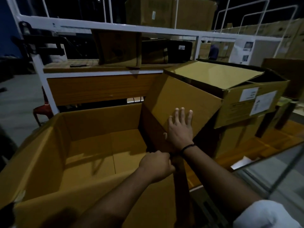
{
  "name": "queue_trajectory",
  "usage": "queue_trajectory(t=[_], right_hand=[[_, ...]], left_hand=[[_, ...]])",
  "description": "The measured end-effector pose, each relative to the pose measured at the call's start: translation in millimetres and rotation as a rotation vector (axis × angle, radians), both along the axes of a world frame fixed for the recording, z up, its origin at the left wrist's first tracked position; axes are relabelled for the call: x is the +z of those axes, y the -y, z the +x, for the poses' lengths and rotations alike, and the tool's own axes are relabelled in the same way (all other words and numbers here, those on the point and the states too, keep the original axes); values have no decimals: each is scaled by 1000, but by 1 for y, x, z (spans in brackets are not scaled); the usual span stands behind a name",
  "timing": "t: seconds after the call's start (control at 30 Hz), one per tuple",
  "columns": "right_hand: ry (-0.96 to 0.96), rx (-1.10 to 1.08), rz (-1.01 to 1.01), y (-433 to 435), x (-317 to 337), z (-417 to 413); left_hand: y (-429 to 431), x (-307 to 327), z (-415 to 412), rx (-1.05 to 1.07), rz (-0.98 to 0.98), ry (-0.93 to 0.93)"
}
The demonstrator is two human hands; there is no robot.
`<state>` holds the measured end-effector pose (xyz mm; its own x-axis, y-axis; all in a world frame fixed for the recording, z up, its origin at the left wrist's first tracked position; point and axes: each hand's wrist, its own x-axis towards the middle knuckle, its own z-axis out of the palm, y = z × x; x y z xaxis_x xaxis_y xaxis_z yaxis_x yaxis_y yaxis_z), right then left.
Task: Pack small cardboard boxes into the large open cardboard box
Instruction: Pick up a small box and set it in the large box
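A large open cardboard box (49, 145) stands in front of me, its inside bare down to the bottom panels. Its right flap (184, 99) stands up and leans outward. My right hand (180, 127) lies flat on that flap with fingers spread, thumb hooked over its inner edge. My left hand (157, 165) is closed on the box's near right corner edge, just below the right wrist. No small cardboard box is in either hand.
A second carton (238, 102) with white labels and open flaps stands to the right, touching the raised flap. Behind is a white metal rack (115, 28) with a wooden shelf and more cartons. A glass surface (271, 175) lies at lower right.
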<state>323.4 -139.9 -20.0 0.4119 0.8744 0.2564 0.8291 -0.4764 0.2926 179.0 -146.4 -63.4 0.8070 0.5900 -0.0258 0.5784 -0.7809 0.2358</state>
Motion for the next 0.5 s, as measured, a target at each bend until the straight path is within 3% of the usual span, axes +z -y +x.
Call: queue_trajectory(t=[0.5], right_hand=[[-96, -20, 33, -10, -15, -44]], left_hand=[[-10, -8, -30, 7, 97, 15]])
